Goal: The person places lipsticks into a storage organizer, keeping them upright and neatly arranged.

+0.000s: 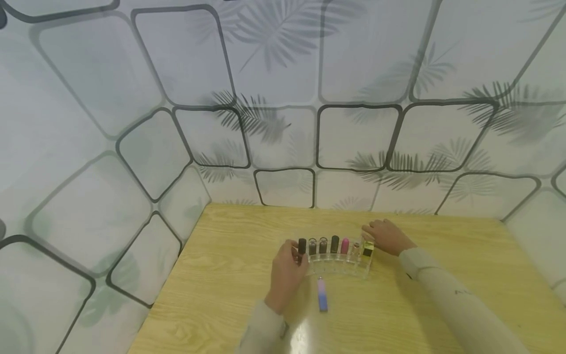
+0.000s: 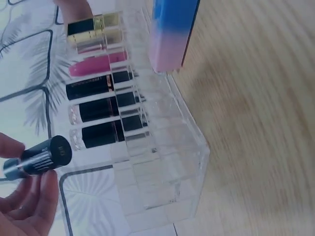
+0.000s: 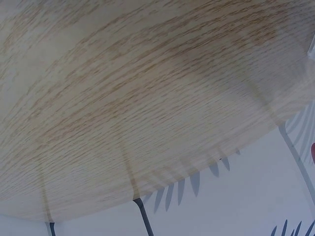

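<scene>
My left hand [image 1: 287,273] pinches a black lipstick tube [image 2: 39,158] between thumb and fingers. The tube is off the left end of a clear lipstick holder [image 2: 170,189]. Upright in the holder's back row stand black tubes [image 1: 334,244], a pink lipstick [image 1: 345,246] and a gold-and-black lipstick [image 1: 368,249]. My right hand [image 1: 386,237] is at the holder's back right corner, apparently touching it; its fingertips are partly hidden. In front of the holder lies a pink-and-blue tube or box [image 1: 322,295], also large at the top of the left wrist view.
All of this is on a wood-grain table [image 1: 212,295]. A patterned wall covering [image 1: 283,137] with leaves and dark outlines rises behind and to the left. In the right wrist view, only the table and that covering fill most of the frame.
</scene>
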